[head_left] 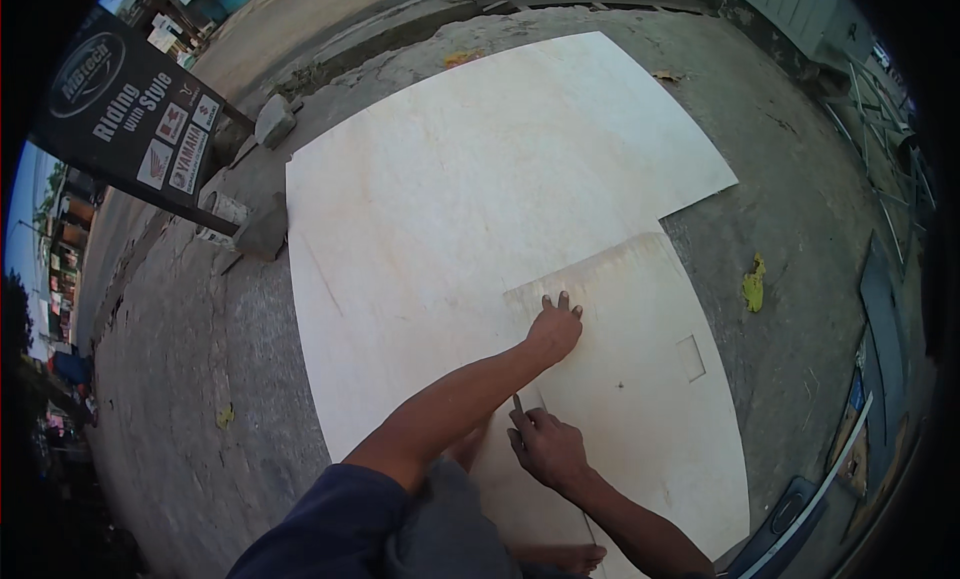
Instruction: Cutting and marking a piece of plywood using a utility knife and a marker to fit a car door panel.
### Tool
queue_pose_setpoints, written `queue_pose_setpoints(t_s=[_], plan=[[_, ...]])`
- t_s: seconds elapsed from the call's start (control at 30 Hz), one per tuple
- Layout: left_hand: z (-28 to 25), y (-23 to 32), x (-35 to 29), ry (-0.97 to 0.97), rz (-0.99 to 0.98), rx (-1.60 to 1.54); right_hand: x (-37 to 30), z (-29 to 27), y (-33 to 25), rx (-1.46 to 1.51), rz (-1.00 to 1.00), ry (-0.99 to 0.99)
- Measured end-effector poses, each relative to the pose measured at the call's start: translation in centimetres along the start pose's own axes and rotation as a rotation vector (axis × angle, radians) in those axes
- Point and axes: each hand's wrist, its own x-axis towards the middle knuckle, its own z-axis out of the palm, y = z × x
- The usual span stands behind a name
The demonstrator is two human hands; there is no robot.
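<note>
A large pale board [440,199] lies flat on the ground. On its near right part rests a smaller pale sheet [650,439] with a small rectangular cutout near its right edge. My left hand [557,329] presses down near the top left corner of this sheet, fingers spread and nothing in them. My right hand [550,447] is closed round a short, slim pencil-like stick [517,404], its end pointing away from me beside the sheet's left edge. How much of the stick lies inside my fingers is hidden.
My bare foot [575,557] is on the boards at the lower edge. A dark signboard [130,109] stands at the far left, with stones [274,122] at its legs. Dark panels [880,349] and a metal strip [820,494] lie at right. A yellow-green leaf [753,283] lies on the concrete.
</note>
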Motion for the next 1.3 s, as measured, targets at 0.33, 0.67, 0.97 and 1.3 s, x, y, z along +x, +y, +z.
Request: queue_pose_setpoints(t_s=[0.33,0.67,0.97,1.3], plan=[[1.6,-1.3,1.3,0.113,0.034,-0.175,5.0,2.9,2.1,-0.039,0.102,0.032],[-0.4,-1.6,0.2,-0.023,0.104,0.029,-8.1,-8.2,5.6,-0.107,0.701,0.027],[-0.1,-2.2,0.2,-0.050,0.118,0.086,-5.6,-10.2,22.9,-0.092,0.914,0.639],[-0.3,-2.1,-0.4,-0.077,0.084,0.076,-3.0,-6.9,29.1,-0.036,0.785,0.887]])
